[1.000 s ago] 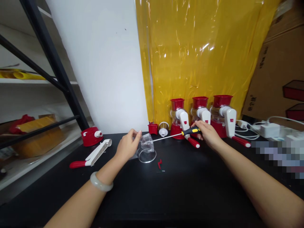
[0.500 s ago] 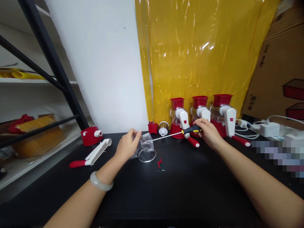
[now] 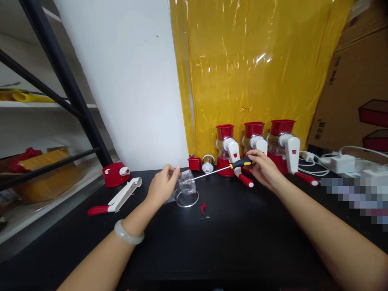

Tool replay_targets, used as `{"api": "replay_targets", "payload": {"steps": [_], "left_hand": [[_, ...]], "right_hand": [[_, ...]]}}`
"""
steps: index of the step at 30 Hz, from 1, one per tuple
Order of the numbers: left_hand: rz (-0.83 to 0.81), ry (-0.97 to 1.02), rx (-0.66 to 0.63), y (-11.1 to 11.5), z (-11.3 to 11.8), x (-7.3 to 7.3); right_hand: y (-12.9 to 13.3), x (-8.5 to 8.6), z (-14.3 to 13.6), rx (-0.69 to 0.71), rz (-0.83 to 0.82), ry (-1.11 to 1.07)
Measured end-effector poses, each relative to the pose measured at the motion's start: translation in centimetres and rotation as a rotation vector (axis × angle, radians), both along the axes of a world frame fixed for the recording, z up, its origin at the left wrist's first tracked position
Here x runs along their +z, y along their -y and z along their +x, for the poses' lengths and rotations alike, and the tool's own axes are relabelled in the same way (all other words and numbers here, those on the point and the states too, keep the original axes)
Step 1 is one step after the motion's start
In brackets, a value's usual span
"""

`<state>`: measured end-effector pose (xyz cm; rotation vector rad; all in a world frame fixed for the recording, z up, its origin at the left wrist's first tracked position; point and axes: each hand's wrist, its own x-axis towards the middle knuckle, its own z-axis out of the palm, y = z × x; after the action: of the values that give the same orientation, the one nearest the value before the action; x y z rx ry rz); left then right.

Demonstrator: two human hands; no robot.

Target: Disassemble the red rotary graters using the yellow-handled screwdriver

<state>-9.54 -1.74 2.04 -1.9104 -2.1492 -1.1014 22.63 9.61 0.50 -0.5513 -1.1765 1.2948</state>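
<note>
My left hand [image 3: 164,182] grips a clear plastic housing [image 3: 187,186] that lies on its side, its round rim toward me. In my right hand [image 3: 264,166], the fingers close on the end of a screwdriver's black and yellow handle [image 3: 241,162]. The long metal shaft [image 3: 209,173] points left, and its tip reaches into the housing; what the tip touches cannot be made out. In front of the housing lie a small red bent part [image 3: 203,208] and a tiny screw-like piece [image 3: 207,217].
Three red and white rotary graters [image 3: 224,149] stand at the back right. Near them are a drum blade [image 3: 208,165] and a red pusher [image 3: 194,163]. A red base [image 3: 116,174] and a white crank arm with red handle [image 3: 99,210] lie left. White chargers [image 3: 342,163] sit right.
The right hand's fingers have loosened and shifted slightly on the screwdriver's handle. The left hand and the housing stay in place; the whole view has moved a little.
</note>
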Motion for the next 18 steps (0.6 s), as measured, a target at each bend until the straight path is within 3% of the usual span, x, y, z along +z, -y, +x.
{"api": "replay_targets", "payload": {"steps": [4, 6, 10, 12, 14, 18], "left_hand": [[0.004, -0.006, 0.004, 0.08, 0.06, 0.04], [0.001, -0.01, 0.001, 0.08, 0.05, 0.05], [0.001, -0.012, 0.005, 0.05, 0.04, 0.08], [-0.003, -0.011, 0.005, 0.05, 0.07, 0.11], [-0.01, -0.013, 0.004, 0.08, 0.13, 0.15], [-0.009, -0.008, 0.007, 0.14, 0.18, 0.18]], "right_hand": [[0.48, 0.2, -0.04, 0.167, 0.004, -0.109], [0.37, 0.07, 0.02, 0.066, -0.006, 0.022], [-0.21, -0.42, 0.5, -0.304, 0.118, 0.51], [-0.35, -0.48, 0.75, -0.369, 0.194, 0.562], [-0.22, -0.31, 0.81, -0.292, 0.204, 0.386], [0.46, 0.36, 0.53, 0.044, 0.139, -0.014]]}}
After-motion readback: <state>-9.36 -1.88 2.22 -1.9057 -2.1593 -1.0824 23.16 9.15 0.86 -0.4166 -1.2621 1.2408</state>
